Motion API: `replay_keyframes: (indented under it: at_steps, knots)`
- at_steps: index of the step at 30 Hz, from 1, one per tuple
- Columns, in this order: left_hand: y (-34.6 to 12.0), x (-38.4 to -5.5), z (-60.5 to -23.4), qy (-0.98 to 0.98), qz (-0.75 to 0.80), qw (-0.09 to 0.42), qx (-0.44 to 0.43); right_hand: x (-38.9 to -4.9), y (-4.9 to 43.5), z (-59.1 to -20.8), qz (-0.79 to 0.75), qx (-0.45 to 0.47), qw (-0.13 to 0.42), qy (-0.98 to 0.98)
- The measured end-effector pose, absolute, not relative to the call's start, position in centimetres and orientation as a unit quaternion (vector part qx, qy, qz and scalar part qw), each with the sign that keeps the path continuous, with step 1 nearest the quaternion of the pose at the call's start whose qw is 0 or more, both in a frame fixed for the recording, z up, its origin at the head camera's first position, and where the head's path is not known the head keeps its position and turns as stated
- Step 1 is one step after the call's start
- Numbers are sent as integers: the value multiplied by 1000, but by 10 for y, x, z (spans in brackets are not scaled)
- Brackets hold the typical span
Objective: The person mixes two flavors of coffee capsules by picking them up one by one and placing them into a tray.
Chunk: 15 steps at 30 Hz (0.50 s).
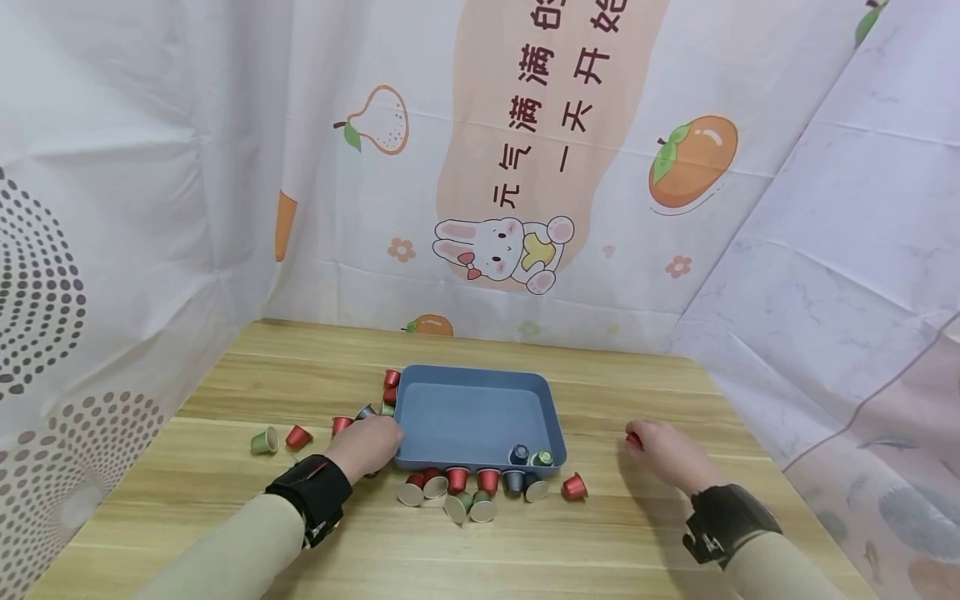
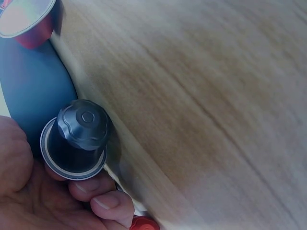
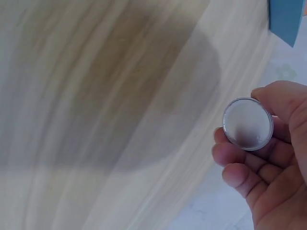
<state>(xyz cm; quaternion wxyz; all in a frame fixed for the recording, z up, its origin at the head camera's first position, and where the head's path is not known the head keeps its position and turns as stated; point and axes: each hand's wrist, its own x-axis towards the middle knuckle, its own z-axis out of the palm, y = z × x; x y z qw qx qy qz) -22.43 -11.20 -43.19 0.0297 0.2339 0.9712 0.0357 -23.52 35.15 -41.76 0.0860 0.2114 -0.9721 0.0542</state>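
Gripping a dark capsule (image 2: 76, 141) between curled fingers (image 2: 108, 203), the left hand (image 1: 367, 446) rests at the near left corner of a blue tray (image 1: 551, 417). The left wrist view shows this capsule dome-up, close against the tray's outer wall, with a red capsule (image 2: 26, 21) lying further along the same wall. The right hand (image 1: 663, 454) is well apart to the right, low over the wooden table (image 1: 675, 392), and pinches a capsule (image 3: 247, 123) between thumb and fingers; the right wrist view shows its round foil face, and the head view shows a bit of red at the fingertips.

Inside the tray, two capsules (image 1: 528, 456) sit at the near right corner, one dark and one greenish. A row of capsules (image 1: 468, 492) lies on the table along the tray's near wall, red, green and dark, with one red one (image 1: 573, 487) at the right end. More capsules lie by the tray's left wall, and a green capsule (image 1: 264, 441) and another red one (image 1: 298, 436) lie further left. Printed curtains (image 1: 510, 167) with fruit and a cartoon rabbit hang around the table on three sides.
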Motion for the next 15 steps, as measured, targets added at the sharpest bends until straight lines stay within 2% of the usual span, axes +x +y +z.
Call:
replay_keyframes:
  at_steps: [9, 15]
  knots:
    - [-112, -224, -432, 972, 57, 35, 225, -238, 334, -408, 79, 245, 123, -958]
    - [-112, -223, -431, 972, 62, 33, 223, -242, 322, -400, 87, 251, 127, -956]
